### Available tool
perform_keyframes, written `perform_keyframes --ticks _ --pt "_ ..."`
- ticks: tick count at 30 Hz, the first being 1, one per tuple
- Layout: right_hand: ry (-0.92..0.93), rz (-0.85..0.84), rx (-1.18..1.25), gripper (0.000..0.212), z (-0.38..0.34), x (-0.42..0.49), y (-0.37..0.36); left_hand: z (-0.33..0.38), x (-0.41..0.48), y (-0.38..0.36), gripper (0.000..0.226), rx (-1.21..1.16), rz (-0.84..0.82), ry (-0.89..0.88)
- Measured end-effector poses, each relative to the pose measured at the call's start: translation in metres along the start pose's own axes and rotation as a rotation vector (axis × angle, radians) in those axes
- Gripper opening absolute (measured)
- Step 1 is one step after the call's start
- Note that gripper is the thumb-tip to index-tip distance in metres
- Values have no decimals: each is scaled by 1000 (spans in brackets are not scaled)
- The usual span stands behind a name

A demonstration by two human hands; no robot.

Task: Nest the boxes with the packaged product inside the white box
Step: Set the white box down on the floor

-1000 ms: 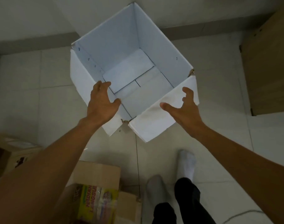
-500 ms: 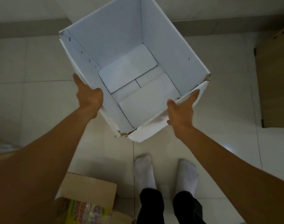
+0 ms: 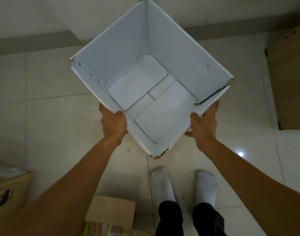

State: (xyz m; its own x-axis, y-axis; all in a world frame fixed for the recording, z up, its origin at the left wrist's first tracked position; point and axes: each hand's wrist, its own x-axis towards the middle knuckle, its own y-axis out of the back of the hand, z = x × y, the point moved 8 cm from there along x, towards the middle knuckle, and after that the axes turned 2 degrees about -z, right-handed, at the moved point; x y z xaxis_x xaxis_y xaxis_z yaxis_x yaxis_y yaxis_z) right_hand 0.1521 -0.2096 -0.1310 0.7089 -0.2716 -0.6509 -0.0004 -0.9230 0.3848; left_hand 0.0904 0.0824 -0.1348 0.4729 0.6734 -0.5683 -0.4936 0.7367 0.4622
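Both hands grip the white box [image 3: 188, 53] — left hand [image 3: 113, 124] at 8 o'clock, right hand [image 3: 203, 123] at 4 — while the product box [image 3: 110, 217] sits at 6 o'clock, nearer the left.

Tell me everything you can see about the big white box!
The white box is open-topped cardboard, white inside and out, and empty. Folded flaps overlap to form its floor. Small dark marks dot one inner wall, and two corners look torn and frayed. It sits cornerwise to the camera above a tiled floor. The left hand and right hand each grip a near wall at the rim.
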Motion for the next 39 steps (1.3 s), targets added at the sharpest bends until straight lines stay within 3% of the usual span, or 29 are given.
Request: perform_keyframes --ticks 5,8,11,14,18,21,23,27,31,35,39 --pt "89 19 -115 74 -36 27 9 -19 -25 -7 68 -68 -18 67" --pt "177 32 -131 70 -64 43 21 0 -23 24 96 136 277 -48" --pt "153 87 -252 79 -63 37 31 39 -5 59 100 261 532 -235" --pt "124 34 -368 73 -38 16 24 60 35 61 100 402 429 -274" --pt "96 -46 -312 49 -15 7 8 70 66 54 103 642 257 -362" --pt "131 -53 -232 26 -21 17 0 69 65 57 104 707 305 -392" --pt "193 1 -254 23 -33 27 3 62 57 57 103 717 361 -371" --pt "363 45 -320 25 -71 48 16 38 30 60 89 700 499 -276" --pt "358 27 -347 42 -87 59 26 26 19 68 73 696 564 -211" --pt "314 21 -575 45 -66 50 29 34 34 83 53 604 528 -198" --pt "271 -95 -589 40 -50 52 15 32 38 79 28 595 402 -283"
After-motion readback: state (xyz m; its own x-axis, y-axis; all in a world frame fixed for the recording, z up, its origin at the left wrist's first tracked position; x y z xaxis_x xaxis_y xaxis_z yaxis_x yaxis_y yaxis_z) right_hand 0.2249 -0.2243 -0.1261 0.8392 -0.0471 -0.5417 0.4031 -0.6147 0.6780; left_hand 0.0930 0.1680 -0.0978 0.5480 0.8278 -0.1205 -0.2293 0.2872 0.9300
